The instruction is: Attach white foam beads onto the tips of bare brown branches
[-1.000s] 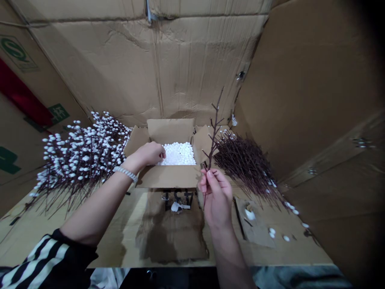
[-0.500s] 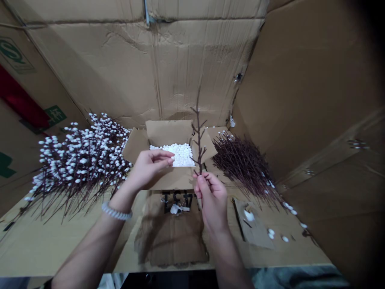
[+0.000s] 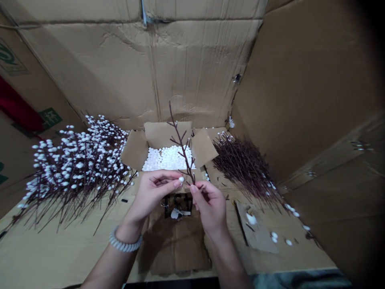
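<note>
Between thumb and fingertips, my left hand point(image 3: 156, 192) pinches a small white ball point(image 3: 181, 179). My right hand point(image 3: 209, 204) is closed round the lower end of a brown artificial twig point(image 3: 182, 146), which leans up to the left with short bare side shoots. The ball is close to the twig's lowest shoots; whether they touch I cannot tell. Just behind both hands stands an open cardboard box point(image 3: 136, 150) with many white balls point(image 3: 168, 157) in it.
Twigs tipped with white balls point(image 3: 81, 164) are heaped at the left. A pile of bare brown twigs point(image 3: 245, 170) lies to the right. Near the right front are a cardboard scrap point(image 3: 261, 237) and loose white balls point(image 3: 288, 242). Cardboard walls point(image 3: 195, 72) enclose the table.
My left hand has come from over the box towards me and right, carrying the white ball to the twig. The twig in my right hand has tipped to the left and come lower.
</note>
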The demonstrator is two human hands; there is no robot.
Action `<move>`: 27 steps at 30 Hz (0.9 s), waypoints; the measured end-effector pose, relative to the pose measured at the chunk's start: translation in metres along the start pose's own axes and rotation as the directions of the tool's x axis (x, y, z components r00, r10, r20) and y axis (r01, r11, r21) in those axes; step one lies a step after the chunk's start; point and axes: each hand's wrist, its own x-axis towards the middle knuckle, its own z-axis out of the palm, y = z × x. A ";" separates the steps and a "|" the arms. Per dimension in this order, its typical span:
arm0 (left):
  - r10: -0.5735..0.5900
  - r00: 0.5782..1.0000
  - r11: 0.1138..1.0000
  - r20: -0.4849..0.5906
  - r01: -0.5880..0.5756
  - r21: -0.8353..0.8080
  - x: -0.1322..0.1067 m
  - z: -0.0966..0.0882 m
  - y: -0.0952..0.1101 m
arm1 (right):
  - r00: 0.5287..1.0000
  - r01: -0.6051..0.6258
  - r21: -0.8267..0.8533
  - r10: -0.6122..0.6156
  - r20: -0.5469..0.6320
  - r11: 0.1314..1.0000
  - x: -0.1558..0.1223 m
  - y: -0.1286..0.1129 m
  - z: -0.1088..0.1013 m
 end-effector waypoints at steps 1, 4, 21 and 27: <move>0.004 1.000 1.000 -0.002 -0.004 0.009 0.000 -0.001 -0.001 | 1.000 0.001 -0.007 -0.001 -0.001 1.000 0.000 0.000 0.000; 0.012 1.000 1.000 0.005 -0.012 0.007 0.000 -0.001 -0.002 | 1.000 0.006 -0.026 -0.006 0.011 1.000 0.000 0.000 0.000; 0.282 0.958 0.941 0.052 -0.286 0.182 0.001 -0.009 -0.005 | 0.997 0.072 -0.220 -0.061 0.057 0.973 -0.005 0.001 -0.001; 0.349 0.933 0.913 0.087 -0.359 0.191 0.000 -0.011 -0.008 | 0.998 0.055 -0.248 -0.046 0.043 0.967 -0.007 0.007 0.000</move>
